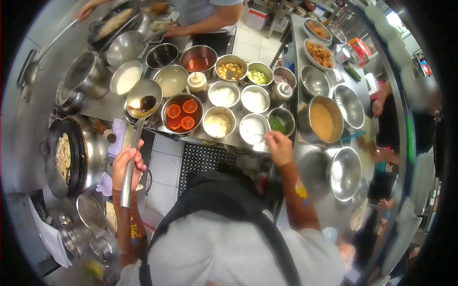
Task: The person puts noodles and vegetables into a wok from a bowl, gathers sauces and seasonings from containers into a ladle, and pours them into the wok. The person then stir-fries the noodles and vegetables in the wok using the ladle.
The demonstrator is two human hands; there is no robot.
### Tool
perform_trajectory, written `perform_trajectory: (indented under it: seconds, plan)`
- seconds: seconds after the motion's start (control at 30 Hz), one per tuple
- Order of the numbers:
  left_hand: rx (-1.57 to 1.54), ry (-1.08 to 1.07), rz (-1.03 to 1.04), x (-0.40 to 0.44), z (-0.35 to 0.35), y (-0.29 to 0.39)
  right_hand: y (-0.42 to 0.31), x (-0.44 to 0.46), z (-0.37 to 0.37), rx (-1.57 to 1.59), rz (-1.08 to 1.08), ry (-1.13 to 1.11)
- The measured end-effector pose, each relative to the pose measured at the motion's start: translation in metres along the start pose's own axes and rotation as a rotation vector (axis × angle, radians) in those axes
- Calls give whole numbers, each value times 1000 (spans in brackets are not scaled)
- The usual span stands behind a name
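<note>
My left hand (128, 167) is wrapped round the long metal handle of a ladle (137, 93). Dark brown sauce (143, 103) lies in the ladle's bowl, which is over the left end of the row of seasoning pots. My right hand (279, 147) is closed in a pinch on a thin spoon (258, 135), whose tip reaches into a steel pot of white powder (254, 127). Beside that pot stand a pot of chopped greens (281, 121) and a pot of minced garlic-like paste (219, 122). A pot of red liquid with orange citrus slices (182, 112) is further left.
A wok of pale sliced food (63, 157) sits at left. A co-worker's arm (205, 26) works across the counter near a perforated strainer (125, 48). On the right counter are a pot of orange-brown sauce (323, 120), steel bowls (345, 174) and plates of fried food (318, 52).
</note>
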State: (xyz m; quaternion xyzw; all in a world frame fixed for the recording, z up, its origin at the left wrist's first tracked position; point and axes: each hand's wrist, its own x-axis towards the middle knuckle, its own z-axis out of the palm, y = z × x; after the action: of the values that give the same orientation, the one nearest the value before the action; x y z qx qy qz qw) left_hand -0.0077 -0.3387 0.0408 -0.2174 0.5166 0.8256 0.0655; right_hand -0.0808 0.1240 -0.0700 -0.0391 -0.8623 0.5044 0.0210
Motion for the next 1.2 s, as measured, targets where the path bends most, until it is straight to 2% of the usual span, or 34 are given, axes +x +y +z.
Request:
perform_trajectory:
  seconds: [0.03,0.13,0.17,0.3,0.43,0.57,1.0,1.1,1.2]
  plan:
    - [14,13,3,-6,4,0,-2,0,4,-150,-316,-10]
    - [50,20,22,-18,12,-2,-9,7,-3,-572,-611,-141]
    - [55,31,14,-22,15,-2,-14,12,-5,-573,-683,-101]
    - [76,68,-6,-42,26,0,-64,26,-25,-473,-676,134]
    - [96,69,-9,-61,33,-5,-66,52,16,-286,-600,46]
    - [110,90,-41,-80,37,-9,-43,63,58,-285,-607,9]
    - [152,90,-166,-110,35,-24,-31,59,79,-271,-467,-113]
    - [148,62,-186,-111,32,-27,-31,58,80,-198,-429,-118]
    - [146,37,-223,-111,27,-29,-30,57,79,-91,-301,-73]
